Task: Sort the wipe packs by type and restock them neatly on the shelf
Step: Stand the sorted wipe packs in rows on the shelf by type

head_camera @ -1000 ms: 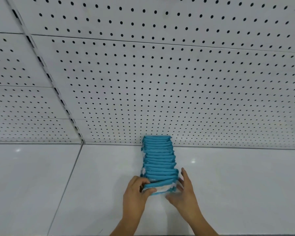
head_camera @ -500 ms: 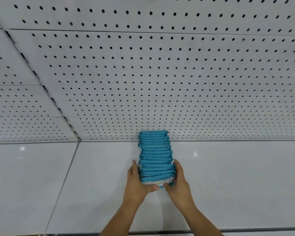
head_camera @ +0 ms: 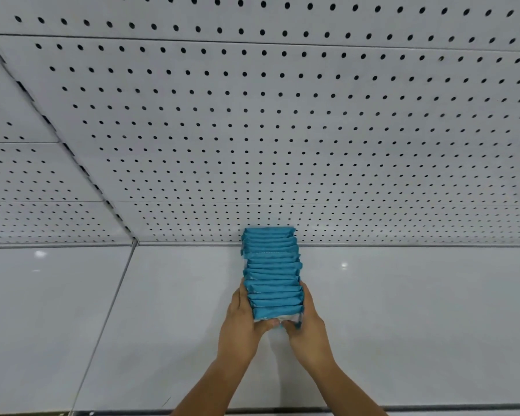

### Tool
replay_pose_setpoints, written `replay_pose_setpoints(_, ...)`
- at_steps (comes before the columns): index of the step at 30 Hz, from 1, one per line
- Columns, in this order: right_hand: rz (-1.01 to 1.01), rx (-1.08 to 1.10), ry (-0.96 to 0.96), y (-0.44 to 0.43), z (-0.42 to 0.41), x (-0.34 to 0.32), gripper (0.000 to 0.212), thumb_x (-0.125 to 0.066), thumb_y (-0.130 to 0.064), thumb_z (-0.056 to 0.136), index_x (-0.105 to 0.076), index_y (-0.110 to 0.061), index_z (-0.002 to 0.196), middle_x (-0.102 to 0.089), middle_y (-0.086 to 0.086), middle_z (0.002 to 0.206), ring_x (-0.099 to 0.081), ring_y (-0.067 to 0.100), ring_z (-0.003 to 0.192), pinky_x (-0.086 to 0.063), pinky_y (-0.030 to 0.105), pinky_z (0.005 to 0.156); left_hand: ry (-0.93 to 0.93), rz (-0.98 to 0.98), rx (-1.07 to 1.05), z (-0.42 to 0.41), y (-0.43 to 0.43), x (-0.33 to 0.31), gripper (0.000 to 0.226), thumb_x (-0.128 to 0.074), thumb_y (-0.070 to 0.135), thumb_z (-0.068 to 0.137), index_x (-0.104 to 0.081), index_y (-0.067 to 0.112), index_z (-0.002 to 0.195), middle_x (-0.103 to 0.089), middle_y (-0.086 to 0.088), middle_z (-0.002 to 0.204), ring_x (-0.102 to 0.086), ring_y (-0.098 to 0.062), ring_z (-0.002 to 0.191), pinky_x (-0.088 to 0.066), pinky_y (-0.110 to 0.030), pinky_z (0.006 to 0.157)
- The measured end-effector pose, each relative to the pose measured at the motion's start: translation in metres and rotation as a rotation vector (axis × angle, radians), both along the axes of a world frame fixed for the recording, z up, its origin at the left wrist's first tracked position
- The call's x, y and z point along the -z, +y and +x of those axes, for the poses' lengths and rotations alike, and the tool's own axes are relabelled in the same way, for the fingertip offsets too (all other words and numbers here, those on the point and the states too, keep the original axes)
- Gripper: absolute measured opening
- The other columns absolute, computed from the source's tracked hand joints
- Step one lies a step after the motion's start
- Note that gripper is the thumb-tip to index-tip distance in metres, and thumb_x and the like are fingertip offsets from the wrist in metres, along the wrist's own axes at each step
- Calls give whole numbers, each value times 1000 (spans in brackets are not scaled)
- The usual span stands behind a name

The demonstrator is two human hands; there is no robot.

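A row of several teal wipe packs (head_camera: 271, 265) stands on edge on the white shelf (head_camera: 403, 325), running from the pegboard back wall toward me. My left hand (head_camera: 241, 322) lies flat against the left side of the row's near end. My right hand (head_camera: 309, 325) lies flat against the right side. Both thumbs press on the white-edged front pack (head_camera: 278, 316), and the fingers of both hands are straight along the packs.
A white pegboard back wall (head_camera: 282, 130) rises behind the shelf. A seam (head_camera: 108, 310) divides the shelf from a second panel on the left. The shelf's front edge (head_camera: 433, 408) runs along the bottom of the view.
Both hands have slid forward along the sides of the row and now press it from both sides. The packs sit tighter and straighter than before.
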State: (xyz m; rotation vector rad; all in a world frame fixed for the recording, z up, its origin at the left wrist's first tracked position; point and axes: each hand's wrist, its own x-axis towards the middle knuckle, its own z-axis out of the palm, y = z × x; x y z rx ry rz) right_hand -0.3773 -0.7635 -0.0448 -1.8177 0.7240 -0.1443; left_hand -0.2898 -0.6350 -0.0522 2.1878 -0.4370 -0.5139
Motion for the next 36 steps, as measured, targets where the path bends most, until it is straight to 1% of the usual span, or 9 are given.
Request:
replay_pose_setpoints(5, 38, -69, -13, -12, -6, -7, 81, -68, -6, 90, -25, -42, 148, -50, -32, 130, -52, -16, 114, -43, 7, 97, 64, -51, -51, -4, 3, -11, 104, -84, 51, 70, -26, 30, 155, -43, 9, 145, -49, -5, 125, -43, -25, 102)
replay_pose_setpoints(8, 60, -99, -13, -22, -20, -17, 88, -73, -14, 88, -19, -38, 153, -38, -32, 142, -45, -9, 127, -42, 4, 95, 72, -54, -119, -17, 8, -23, 115, -86, 48, 69, -16, 26, 158, -35, 2, 153, -42, -5, 129, -39, -26, 107)
replay_pose_setpoints(10, 60, -100, -36, -28, -34, -26, 93, -75, -22, 88, -12, -37, 155, -24, -31, 147, -33, -6, 135, -33, 3, 100, 65, -42, -187, -30, 15, -29, 129, -80, 65, 61, -7, 25, 159, -26, -1, 160, -37, -12, 139, -36, -36, 115)
replay_pose_setpoints(12, 61, -95, -80, -34, -50, -31, 96, -77, -27, 86, -11, -37, 155, -20, -25, 153, -28, -2, 138, -27, 16, 112, 36, -34, -260, -46, 24, -34, 138, -72, 79, 51, -8, 24, 159, -25, -2, 161, -35, -19, 143, -36, -46, 117)
replay_pose_setpoints(17, 65, -149, -161, -39, -91, -47, 92, -78, -20, 84, -19, -38, 152, -27, -18, 157, -34, 3, 140, -27, 19, 114, 24, -216, -348, -104, 32, -68, 111, -78, 61, 63, -24, 31, 156, -37, 8, 155, -38, -8, 138, -32, -35, 117)
replay_pose_setpoints(21, 79, -175, -216, -33, -126, -65, 87, -78, -18, 84, -26, -37, 151, -36, -21, 154, -37, 0, 139, -30, 27, 118, 20, -289, -258, -147, 32, -86, 96, -74, 60, 73, -27, 38, 154, -34, 25, 150, -34, 3, 136, -29, -24, 113)
replay_pose_setpoints(27, 96, -107, -244, -19, -213, -83, 76, -72, -15, 89, -32, -36, 150, -45, -19, 147, -44, -5, 133, -36, 21, 112, 99, -291, -79, -212, 30, -84, 77, -66, 50, 88, -24, 47, 152, -32, 20, 153, -34, -2, 139, -34, -32, 113)
replay_pose_setpoints(34, 51, 125, -207, -8, -362, -75, 69, -69, -9, 89, -38, -33, 146, -51, -22, 140, -48, -10, 127, -42, 19, 104, 167, -328, 145, -319, 17, -74, 69, -67, 36, 92, -31, 41, 151, -38, 19, 151, -38, 1, 137, -30, -16, 105)
replay_pose_setpoints(36, 30, 191, -196, -11, -402, -71, 66, -68, -6, 90, -41, -33, 143, -53, -19, 138, -50, -10, 124, -44, 20, 102, 182, -335, 197, -352, 7, -71, 66, -68, 33, 92, -35, 43, 148, -41, 20, 149, -39, 2, 135, -34, -6, 95)
